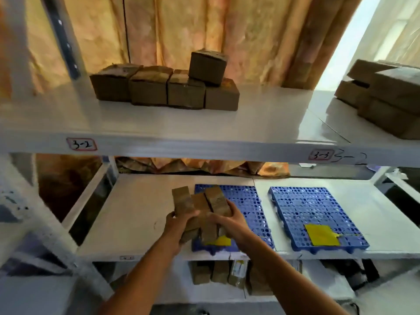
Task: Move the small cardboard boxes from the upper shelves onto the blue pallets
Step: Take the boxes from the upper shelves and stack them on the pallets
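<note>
Several small cardboard boxes (200, 212) are held together in a cluster above the near left corner of the left blue pallet (247, 205). The left hand (176, 226) is curled round the box at the left of the cluster, and the right hand (227, 221) is curled over the boxes at its right. The boxes are brown, rectangular and matt, with a dark seam seen between two of them.

The left blue pallet and a second blue pallet (316, 212) are laid side by side, slightly apart, on the white middle shelf (136, 212). Both are flat plastic grids pierced with round holes, and a yellow patch (321, 234) is seen near the front of each.

On the upper shelf (159, 123), a row of four small cardboard boxes (163, 89) is set, with one more box (208, 67) tilted on top at its right end. Larger cartons (386, 94) are stacked at the far right. Handwritten labels (81, 144) are stuck to the shelf edge. An orange-yellow curtain (181, 26) is hung behind the white metal rack.
</note>
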A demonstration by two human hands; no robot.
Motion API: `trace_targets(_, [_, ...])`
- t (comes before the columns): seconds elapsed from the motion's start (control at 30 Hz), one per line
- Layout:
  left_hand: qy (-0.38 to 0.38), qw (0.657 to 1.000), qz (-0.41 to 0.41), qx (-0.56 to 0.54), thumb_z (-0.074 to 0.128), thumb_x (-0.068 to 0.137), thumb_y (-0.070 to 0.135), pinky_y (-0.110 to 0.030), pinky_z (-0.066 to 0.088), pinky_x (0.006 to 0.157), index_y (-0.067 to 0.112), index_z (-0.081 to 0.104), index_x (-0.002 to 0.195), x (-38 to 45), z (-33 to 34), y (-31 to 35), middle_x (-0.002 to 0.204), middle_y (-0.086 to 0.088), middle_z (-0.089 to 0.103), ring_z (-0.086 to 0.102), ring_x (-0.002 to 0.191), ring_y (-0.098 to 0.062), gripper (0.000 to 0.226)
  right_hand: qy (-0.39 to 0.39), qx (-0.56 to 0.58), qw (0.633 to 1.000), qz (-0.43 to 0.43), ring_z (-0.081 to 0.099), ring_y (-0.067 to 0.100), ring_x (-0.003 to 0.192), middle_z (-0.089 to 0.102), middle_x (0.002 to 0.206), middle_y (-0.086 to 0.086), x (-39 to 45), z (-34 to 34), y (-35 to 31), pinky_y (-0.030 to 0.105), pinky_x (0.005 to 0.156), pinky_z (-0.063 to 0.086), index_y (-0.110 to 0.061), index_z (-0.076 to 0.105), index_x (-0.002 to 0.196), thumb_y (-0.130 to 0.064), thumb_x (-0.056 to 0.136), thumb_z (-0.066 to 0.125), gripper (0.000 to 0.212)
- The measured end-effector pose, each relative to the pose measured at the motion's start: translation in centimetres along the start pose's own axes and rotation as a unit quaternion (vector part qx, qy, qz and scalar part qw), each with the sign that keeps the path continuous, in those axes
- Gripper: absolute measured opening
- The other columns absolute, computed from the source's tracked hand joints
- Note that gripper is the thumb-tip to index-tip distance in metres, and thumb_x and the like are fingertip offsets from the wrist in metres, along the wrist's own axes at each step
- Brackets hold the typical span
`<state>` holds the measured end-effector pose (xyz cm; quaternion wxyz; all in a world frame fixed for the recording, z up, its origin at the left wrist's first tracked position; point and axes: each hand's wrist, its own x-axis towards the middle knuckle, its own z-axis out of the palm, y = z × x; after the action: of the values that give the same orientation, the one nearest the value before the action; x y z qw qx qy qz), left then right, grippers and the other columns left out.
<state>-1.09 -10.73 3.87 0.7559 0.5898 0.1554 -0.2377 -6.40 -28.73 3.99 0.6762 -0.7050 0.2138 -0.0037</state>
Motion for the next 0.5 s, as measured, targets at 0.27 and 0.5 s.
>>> trace_targets(0.27, [-0.015,0.999,-0.047,-0.018,0.085,0.073,0.02,-0.06,0.058,0.085,0.012,0.057,0.134,7.4,4.6,0.3,0.119,-0.024,0.069,0.069,0.104,-0.043,0.067,-0.063,-0.046,0.996,0.039,0.074,0.022,0.074,0.075,0.105,0.001,7.9,-4.3,0.3,0.039,0.055,0.058,-0.05,0.052,0.125,-0.019,0.061,0.097,0.084])
trace_targets(0.5, [-0.062,0.996,-0.051,0.028,0.088,0.067,0.032,-0.052,0.056,0.088,0.015,0.067,0.126,10.5,9.4,-0.7,0.115,-0.019,0.073,0.069,0.107,-0.04,0.064,0.013,0.007,1.0,-0.024,0.073,0.023,0.109,0.072,0.124,0.005,9.3,-8.2,2.1,0.04,0.078,0.064,-0.035,0.046,0.143,-0.007,0.064,0.096,0.099])
